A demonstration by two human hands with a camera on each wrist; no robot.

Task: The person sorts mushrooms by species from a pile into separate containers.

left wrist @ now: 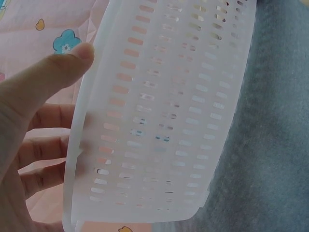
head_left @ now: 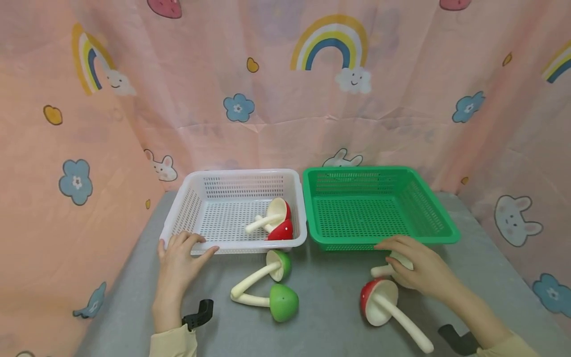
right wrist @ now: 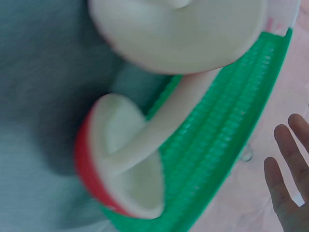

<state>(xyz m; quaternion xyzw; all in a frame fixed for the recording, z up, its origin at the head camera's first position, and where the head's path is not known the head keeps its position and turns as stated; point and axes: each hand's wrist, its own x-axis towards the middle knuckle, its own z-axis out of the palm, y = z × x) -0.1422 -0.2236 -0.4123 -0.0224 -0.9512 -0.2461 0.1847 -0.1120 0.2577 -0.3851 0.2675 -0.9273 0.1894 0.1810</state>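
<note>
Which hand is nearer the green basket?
Right: the right hand is by the green basket, at its near edge; the left hand is farther left, at the white basket.

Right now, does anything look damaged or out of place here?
Nothing stands out. The white basket and green basket stand upright side by side; the loose green mushrooms and nearest red mushroom show no visible damage.

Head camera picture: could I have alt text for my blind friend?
A person's left hand holds the rim of a white basket containing two red mushrooms; the right hand partly hides another mushroom before a green basket. Two green mushrooms and a red one lie nearby.
</note>
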